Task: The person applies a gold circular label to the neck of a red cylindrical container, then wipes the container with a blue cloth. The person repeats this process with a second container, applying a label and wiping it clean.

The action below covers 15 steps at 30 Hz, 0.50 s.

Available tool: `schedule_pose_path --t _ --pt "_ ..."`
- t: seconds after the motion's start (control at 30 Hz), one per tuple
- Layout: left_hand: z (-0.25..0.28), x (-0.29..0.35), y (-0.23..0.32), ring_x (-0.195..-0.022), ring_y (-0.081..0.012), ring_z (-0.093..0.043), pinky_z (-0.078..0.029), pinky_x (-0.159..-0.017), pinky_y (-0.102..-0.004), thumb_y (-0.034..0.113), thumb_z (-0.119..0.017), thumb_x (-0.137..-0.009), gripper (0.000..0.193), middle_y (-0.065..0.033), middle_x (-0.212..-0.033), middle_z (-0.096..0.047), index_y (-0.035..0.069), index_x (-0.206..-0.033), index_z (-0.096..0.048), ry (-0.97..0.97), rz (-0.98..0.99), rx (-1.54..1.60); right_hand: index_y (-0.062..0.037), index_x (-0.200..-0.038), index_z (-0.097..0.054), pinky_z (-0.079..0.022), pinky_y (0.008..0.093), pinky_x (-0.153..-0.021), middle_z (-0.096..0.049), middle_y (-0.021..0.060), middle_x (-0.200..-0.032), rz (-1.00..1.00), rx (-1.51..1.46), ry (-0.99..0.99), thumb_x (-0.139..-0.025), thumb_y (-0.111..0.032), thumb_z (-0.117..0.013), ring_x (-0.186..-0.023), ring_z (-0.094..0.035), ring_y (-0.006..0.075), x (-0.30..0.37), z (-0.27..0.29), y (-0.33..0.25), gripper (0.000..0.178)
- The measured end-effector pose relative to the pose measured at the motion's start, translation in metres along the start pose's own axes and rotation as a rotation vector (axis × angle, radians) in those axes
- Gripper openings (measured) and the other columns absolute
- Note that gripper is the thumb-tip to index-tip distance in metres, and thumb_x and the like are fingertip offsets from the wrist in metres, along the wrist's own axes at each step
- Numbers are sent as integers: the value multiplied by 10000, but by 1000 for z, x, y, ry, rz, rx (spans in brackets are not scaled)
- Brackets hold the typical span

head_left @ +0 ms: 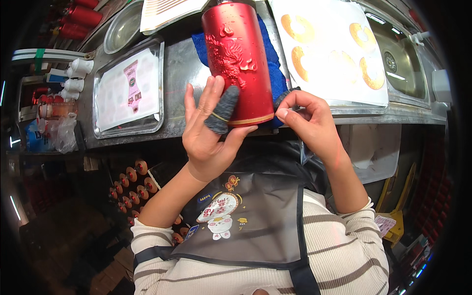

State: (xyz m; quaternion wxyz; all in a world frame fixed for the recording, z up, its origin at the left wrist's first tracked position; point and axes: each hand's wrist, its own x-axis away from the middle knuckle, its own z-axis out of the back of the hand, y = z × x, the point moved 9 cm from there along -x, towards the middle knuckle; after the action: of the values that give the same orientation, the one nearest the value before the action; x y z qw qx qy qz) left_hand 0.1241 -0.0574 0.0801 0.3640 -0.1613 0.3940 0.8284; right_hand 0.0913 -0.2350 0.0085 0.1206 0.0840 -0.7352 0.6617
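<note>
A red metallic bottle with a raised relief lies on a blue cloth, its base toward me. Round the base runs a thin gold band. My left hand grips the bottle's lower left side, thumb against the base edge and a grey finger sleeve on one finger pressing the red wall. Just right of the base, my right hand has thumb and forefinger pinched together, with a dark grey sleeve on a finger too. Whatever sits in that pinch is too small or hidden to name.
On the right, a white sheet carries several gold curved stickers, with a metal sink beyond. A metal tray holding a pink label stands left, near a round metal bowl. White fittings and a clear plastic bag are farther left.
</note>
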Motion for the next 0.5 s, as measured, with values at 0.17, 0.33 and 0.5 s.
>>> schedule_pose_path --t 0.17,0.33,0.5 --pt "8 39 -12 -1330 -406 -506 -232 -1131 -626 137 -846 -730 566 -244 -1411 -539 -65 -1218 -644 -81 96 16 -9 -1027 -569 -344 165 -518 -569 -19 -818 70 -27 164 -906 -137 -694 -585 -453 -16 14 -9 -9 216" --pt "-1 52 -11 -1330 -415 -503 -213 -1131 -637 112 -839 -737 521 -242 -1436 -516 -64 -1191 -654 -102 76 -4 -36 -1067 -437 -361 241 -518 -526 40 -801 226 479 315 -808 -299 -796 -574 -428 71 16 -26 -32 515" --pt "5 39 1 -1259 -382 -575 -213 -1126 -659 0 -800 -728 543 -255 -1403 -538 -71 -1233 -616 -92 6 -27 -42 -1091 -410 -323 210 -460 -543 18 -726 272 505 355 -814 -277 -787 -484 -395 31 16 -27 -29 523"
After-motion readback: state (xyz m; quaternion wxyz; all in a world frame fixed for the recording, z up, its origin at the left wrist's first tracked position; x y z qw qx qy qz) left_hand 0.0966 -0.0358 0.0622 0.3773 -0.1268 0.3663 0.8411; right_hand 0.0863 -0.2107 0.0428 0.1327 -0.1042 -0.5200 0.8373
